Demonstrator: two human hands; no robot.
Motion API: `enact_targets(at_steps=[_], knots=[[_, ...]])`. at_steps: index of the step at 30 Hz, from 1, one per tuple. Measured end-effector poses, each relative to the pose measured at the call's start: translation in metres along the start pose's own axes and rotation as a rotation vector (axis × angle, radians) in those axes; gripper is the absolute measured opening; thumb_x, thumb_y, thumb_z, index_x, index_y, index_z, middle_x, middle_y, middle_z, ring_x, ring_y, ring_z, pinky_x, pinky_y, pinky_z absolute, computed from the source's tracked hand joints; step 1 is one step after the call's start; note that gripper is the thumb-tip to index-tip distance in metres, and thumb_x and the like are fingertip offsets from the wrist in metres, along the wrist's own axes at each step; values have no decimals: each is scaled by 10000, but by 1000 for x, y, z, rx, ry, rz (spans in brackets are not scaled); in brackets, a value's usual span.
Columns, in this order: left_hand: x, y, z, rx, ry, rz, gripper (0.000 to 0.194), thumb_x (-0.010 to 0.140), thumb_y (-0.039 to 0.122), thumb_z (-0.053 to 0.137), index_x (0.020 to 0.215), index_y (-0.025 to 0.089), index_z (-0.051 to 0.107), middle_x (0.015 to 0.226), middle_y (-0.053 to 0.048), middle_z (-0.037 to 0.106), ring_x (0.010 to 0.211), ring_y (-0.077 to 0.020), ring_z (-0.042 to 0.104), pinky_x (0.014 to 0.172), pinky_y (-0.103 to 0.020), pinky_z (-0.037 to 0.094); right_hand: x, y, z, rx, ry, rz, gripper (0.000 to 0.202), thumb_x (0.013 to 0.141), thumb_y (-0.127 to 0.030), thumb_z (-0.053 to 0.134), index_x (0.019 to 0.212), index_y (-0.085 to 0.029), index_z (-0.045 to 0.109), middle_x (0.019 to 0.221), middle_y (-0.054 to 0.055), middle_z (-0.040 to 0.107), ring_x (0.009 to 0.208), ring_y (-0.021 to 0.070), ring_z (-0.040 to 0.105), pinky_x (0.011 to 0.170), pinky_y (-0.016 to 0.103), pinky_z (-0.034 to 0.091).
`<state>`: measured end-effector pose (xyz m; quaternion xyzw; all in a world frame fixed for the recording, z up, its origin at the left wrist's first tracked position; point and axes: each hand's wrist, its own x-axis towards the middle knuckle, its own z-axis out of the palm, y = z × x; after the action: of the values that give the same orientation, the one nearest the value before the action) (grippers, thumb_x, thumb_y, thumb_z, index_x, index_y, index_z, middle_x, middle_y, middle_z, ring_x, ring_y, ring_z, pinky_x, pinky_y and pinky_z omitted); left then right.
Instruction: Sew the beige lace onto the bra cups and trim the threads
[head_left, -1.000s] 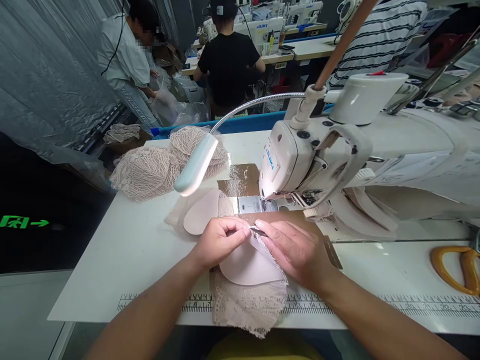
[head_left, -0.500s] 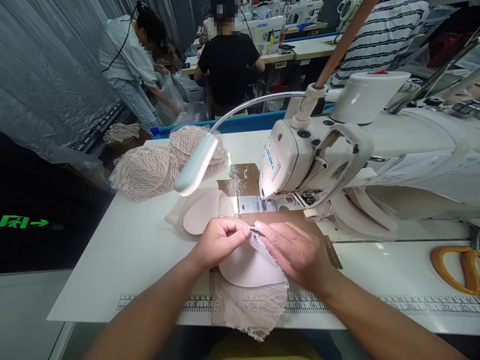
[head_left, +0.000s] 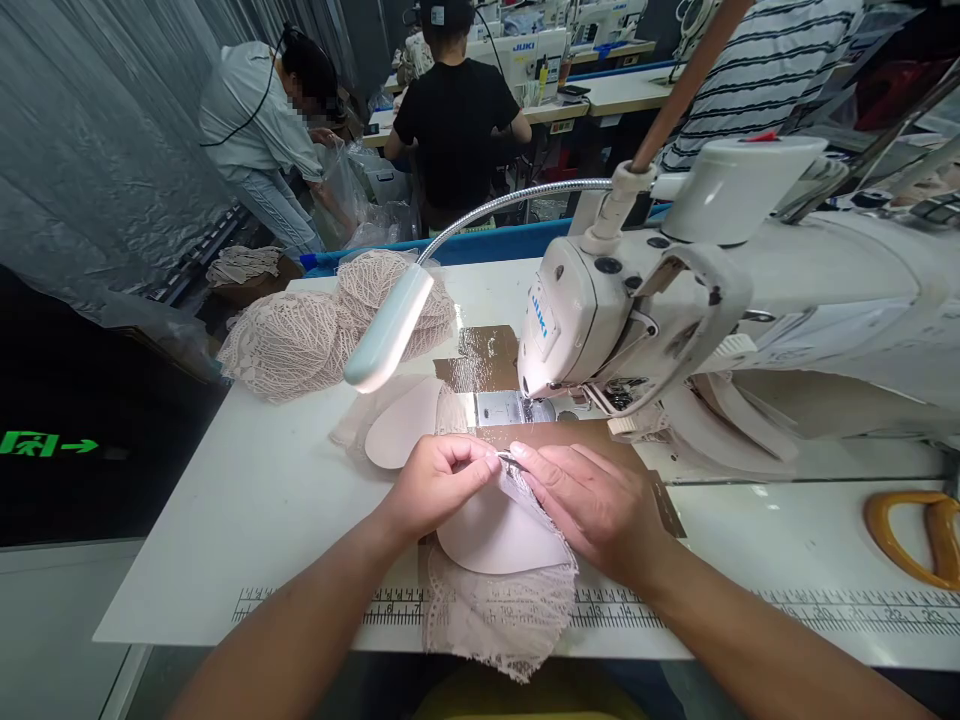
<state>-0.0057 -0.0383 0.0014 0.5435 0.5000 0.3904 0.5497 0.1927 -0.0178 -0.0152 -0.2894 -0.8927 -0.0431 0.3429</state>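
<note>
Hands meet right over the work near the front edge of the table (head_left: 247, 520). The left hand (head_left: 439, 485) has its thumb and fingers closed in a pinch on the top edge of the lace piece (head_left: 495, 610), and the right hand (head_left: 592, 505) lies flat on it with its fingertips closed on the same spot, so both grips are shut on the lace. There's a small dark bit right between the fingertips, too tiny to say what it is.

The lace piece drapes over the front edge, across the printed ruler (head_left: 675, 605), with a smooth foam cup (head_left: 499, 535) lying on it just under both hands.

The sewing machine (head_left: 645, 300) sits right behind, its lamp (head_left: 390, 330) hanging over another foam cup (head_left: 405, 430). A pile of lace cups (head_left: 300, 340) sits at the far left corner, and orange-handled scissors (head_left: 911, 535) are way off at the right edge.
</note>
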Motion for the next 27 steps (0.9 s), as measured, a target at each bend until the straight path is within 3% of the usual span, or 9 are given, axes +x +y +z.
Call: enact_targets(at_steps=[13, 21, 27], knots=[[0, -2, 2, 18, -27, 24, 247, 834, 291, 585, 638, 141, 592, 777, -58, 645, 765, -157, 577, 712, -255, 453, 3, -3, -1, -28, -1, -8, 305, 862, -99, 527, 1154, -138, 609, 722, 35, 673, 672, 147, 601, 579, 256, 474], [-1, -1, 5, 151, 1, 138, 321, 852, 288, 547, 565, 154, 499, 678, -33, 557, 682, -138, 512, 666, -257, 426, 5, -4, -2, -35, -42, -26, 303, 871, -99, 511, 1142, -165, 631, 723, 30, 679, 665, 143, 590, 566, 252, 464], [0, -3, 5, 174, 4, 148, 300, 854, 253, 546, 573, 149, 547, 717, -44, 597, 704, -145, 545, 675, -256, 440, 5, -4, -1, 4, -82, -6, 299, 887, -92, 469, 1127, -138, 642, 750, 56, 693, 697, 157, 615, 593, 260, 497]])
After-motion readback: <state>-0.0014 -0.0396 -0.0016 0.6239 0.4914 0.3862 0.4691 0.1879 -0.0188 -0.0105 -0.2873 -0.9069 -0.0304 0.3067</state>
